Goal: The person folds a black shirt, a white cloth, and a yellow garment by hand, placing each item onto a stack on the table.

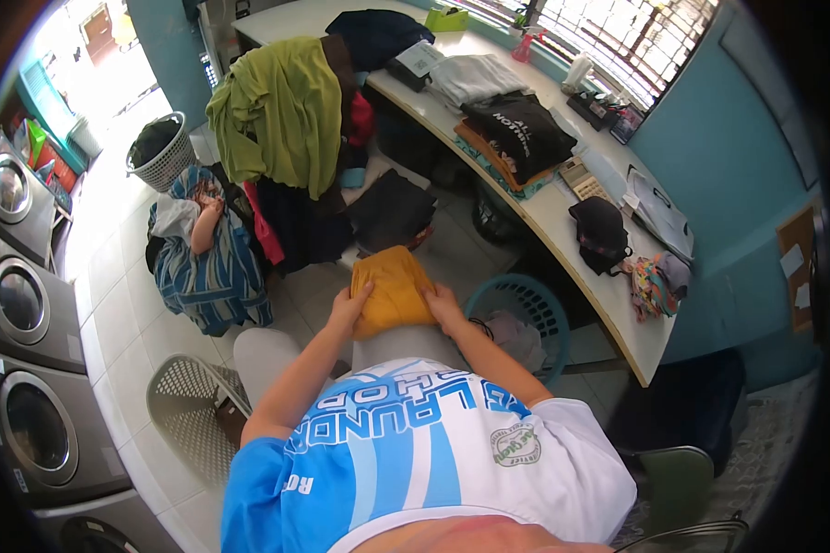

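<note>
A mustard-yellow folded cloth item (392,293), perhaps a garment, lies over my lap between my hands. My left hand (349,309) grips its left edge with the thumb on top. My right hand (446,309) grips the opposite edge, fingers partly hidden beneath. Just beyond the yellow cloth is a stack of dark folded clothes (390,212). A teal laundry basket (555,318) with pale cloth inside stands close to my right forearm.
Another person's forearm (207,228) shows at blue striped cloth (214,281). A large green cloth (277,115) hangs ahead. The table (609,304) on the right bears folded clothes and a black cap (599,235). A beige basket (189,405) and several washing machines (37,419) stand left.
</note>
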